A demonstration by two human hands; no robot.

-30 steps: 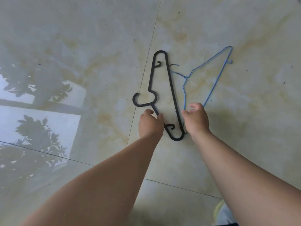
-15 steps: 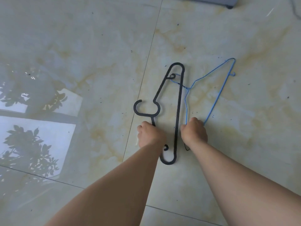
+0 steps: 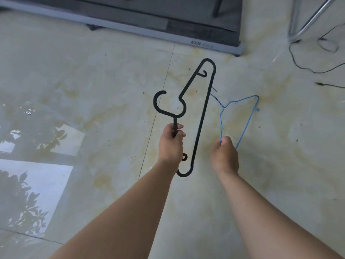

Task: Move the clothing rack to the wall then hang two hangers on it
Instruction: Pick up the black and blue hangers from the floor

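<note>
My left hand is shut on the neck of a black plastic hanger, just below its hook, and holds it above the glossy tile floor with its long bar pointing away from me. To its right, my right hand is shut on one corner of a thin blue wire hanger, whose far end reaches toward the floor. A bent silver metal tube at the top right may be part of the clothing rack; I cannot tell.
A dark flat platform with a grey frame lies on the floor at the top. Black cables trail over the tiles at the top right. The shiny floor reflects a window and foliage at the left.
Both hands have lifted with the hangers. The black hanger has come off the floor and the view has tilted up, bringing in the platform, the metal tube and the cables.
</note>
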